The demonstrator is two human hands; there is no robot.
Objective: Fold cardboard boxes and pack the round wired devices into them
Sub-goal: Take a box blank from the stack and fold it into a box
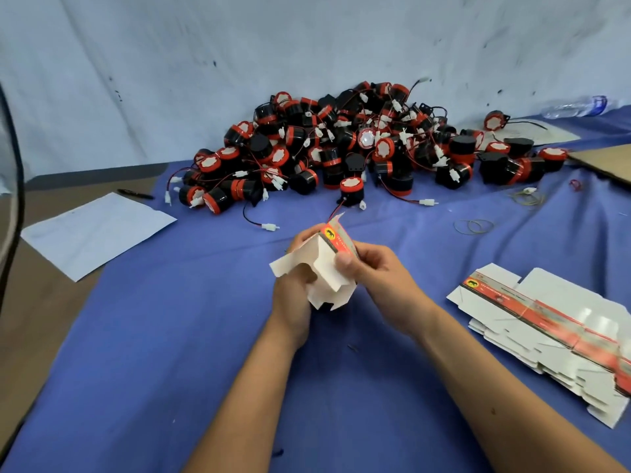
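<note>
Blue cloth [170,353] covers the work surface, pale scuffed wall behind. Left hand [295,291] and right hand [372,268] both grip a half-folded cardboard box [329,271], white inside, red-orange printed face, flaps loose. Flat box blanks [546,322] right; round wired devices [341,148] piled beyond

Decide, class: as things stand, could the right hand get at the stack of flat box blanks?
Probably yes, once freed. The right hand now has its grip on the half-folded box, but the stack of flat box blanks lies uncovered on its own side.
</note>
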